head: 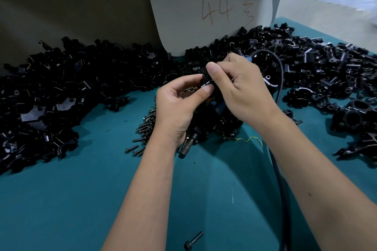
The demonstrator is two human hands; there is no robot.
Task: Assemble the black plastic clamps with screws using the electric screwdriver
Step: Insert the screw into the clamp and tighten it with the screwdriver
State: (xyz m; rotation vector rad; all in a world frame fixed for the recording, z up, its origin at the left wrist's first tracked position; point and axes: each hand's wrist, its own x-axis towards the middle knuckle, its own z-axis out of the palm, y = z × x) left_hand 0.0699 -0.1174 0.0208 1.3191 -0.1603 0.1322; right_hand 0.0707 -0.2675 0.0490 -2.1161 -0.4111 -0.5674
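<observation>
Both hands meet over the middle of the teal table (pixel 85 199). My left hand (pixel 177 106) and my right hand (pixel 240 91) together pinch a small black plastic clamp (pixel 206 80) between thumbs and fingertips. Most of the clamp is hidden by the fingers. Under the hands lies the electric screwdriver (pixel 188 144), its metal tip pointing toward the near left, its body mostly covered. A pile of dark screws (pixel 145 126) lies beside and beneath my left hand. Whether a screw sits in the held clamp cannot be seen.
Heaps of black clamp parts cover the left (pixel 51 96) and right (pixel 316 63) of the table. A white card marked "44" (pixel 214 10) leans on the back wall. A black cable (pixel 279 169) runs along my right forearm. One loose screw (pixel 193 240) lies near the front edge.
</observation>
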